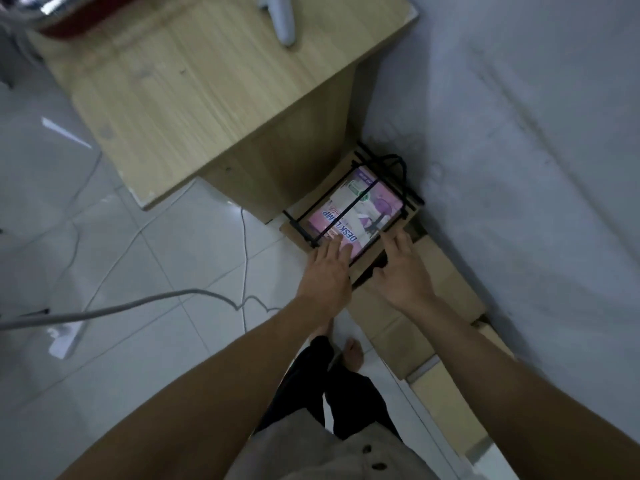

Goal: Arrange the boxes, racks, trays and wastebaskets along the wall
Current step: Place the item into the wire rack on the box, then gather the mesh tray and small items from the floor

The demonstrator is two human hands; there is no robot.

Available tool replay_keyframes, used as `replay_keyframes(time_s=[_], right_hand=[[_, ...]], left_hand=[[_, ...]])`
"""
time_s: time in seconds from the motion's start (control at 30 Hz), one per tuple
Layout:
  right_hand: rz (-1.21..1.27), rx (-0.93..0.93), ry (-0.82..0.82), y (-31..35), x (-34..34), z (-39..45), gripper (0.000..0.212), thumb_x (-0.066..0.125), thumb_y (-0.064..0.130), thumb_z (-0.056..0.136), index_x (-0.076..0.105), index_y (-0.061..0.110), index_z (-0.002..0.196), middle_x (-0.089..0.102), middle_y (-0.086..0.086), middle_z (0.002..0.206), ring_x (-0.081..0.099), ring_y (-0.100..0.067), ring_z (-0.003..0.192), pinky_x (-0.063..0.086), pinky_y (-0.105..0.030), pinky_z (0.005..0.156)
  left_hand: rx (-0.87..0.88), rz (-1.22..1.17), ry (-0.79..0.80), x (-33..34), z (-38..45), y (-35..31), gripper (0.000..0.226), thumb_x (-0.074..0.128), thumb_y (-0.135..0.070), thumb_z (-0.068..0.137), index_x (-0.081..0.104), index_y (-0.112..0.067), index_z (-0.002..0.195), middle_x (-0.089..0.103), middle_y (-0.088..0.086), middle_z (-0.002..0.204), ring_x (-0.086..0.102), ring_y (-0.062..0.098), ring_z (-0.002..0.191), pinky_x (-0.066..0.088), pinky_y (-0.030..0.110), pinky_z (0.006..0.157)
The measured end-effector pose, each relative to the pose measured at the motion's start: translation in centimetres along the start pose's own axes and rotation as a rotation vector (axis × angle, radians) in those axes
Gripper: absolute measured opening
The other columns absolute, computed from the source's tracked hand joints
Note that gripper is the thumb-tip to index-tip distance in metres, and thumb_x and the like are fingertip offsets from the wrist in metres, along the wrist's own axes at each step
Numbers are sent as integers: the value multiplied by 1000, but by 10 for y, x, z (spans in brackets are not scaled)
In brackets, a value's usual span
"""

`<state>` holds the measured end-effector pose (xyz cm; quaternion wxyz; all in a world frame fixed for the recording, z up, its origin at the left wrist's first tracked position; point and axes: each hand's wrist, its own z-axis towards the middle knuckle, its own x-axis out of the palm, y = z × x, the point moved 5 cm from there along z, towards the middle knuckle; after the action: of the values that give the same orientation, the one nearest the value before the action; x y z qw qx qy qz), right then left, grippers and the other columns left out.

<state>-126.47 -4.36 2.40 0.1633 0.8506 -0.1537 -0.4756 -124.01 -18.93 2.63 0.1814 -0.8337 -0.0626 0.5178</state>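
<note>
A pink desk lamp box [360, 209] lies flat inside a black wire rack [410, 195], which rests on a brown cardboard box [294, 228] between the wooden desk and the wall. My left hand [327, 268] lies with spread fingers on the near edge of the pink box and the rack frame. My right hand [401, 268] rests on the rack's near right corner, fingers extended. A row of flat cardboard boxes [446, 282] runs along the wall toward me.
A wooden desk [194, 88] stands at the left of the boxes, a white object on its top. The grey wall [536, 168] is on the right. A grey hose [104, 311] and thin cables [244, 258] cross the white tiled floor. My bare foot [353, 353] stands by the boxes.
</note>
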Motion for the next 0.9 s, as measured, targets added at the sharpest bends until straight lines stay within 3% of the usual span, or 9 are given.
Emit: replay_keyframes(time_s=[0.2, 0.37, 0.53, 0.77, 0.9], right_hand=[[131, 205, -50, -36, -21, -88, 65, 52, 27, 97, 23, 15, 155, 12, -10, 163, 16, -24, 148, 20, -33, 117], [278, 373, -136, -73, -18, -171, 63, 55, 28, 96, 30, 19, 153, 19, -2, 162, 21, -19, 146, 23, -31, 115], [424, 543, -229, -106, -1, -266, 59, 57, 26, 95, 36, 15, 149, 31, -5, 158, 30, -22, 143, 28, -31, 114], [600, 787, -439, -142, 33, -418, 53, 62, 22, 94, 46, 13, 143, 45, -4, 148, 42, -21, 134, 26, -18, 99], [675, 882, -528, -157, 67, -501, 54, 62, 24, 94, 44, 12, 144, 45, -5, 148, 43, -21, 133, 30, -23, 103]], left_hand=[[201, 75, 75, 0, -25, -66, 52, 52, -14, 86, 42, -9, 137, 41, 13, 143, 39, 30, 132, 32, 44, 111], [366, 152, 161, 10, -53, -127, 57, 47, -14, 90, 34, -12, 146, 33, 9, 153, 33, 28, 138, 25, 42, 114], [537, 261, 235, 35, -94, -185, 57, 45, -15, 91, 32, -14, 147, 30, 8, 155, 32, 27, 139, 23, 41, 115], [830, 367, 361, 87, -187, -272, 64, 51, -18, 93, 27, -9, 151, 26, 13, 157, 30, 29, 141, 19, 42, 117], [956, 391, 421, 127, -252, -313, 64, 47, -12, 91, 26, -9, 152, 20, 15, 160, 25, 32, 144, 18, 45, 119]])
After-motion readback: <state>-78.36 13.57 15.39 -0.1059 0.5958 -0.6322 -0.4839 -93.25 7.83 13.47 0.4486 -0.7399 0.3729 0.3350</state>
